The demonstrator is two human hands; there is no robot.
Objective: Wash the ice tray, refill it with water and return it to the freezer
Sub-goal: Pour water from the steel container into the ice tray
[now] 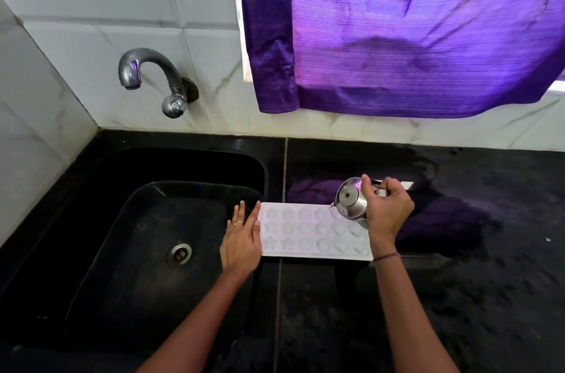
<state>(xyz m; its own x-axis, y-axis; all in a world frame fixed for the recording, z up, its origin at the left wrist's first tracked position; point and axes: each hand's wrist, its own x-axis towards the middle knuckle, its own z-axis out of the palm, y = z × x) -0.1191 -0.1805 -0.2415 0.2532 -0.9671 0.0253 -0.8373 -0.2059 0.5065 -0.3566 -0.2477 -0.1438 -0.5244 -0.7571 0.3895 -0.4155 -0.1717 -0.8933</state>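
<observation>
A white ice tray (308, 235) with star and flower shaped cells lies flat on the black counter, just right of the sink. My left hand (243, 239) rests flat with fingers together against the tray's left end, partly over the sink rim. My right hand (386, 209) grips a small steel kettle (351, 200) by its handle. The kettle is tilted with its spout over the tray's far right cells. I cannot tell whether the cells hold water.
A black sink (146, 219) with a steel drain (179, 253) lies to the left. A steel tap (153, 76) juts from the tiled wall above it, with no water running. A purple curtain (412, 30) hangs over the black counter (458, 296).
</observation>
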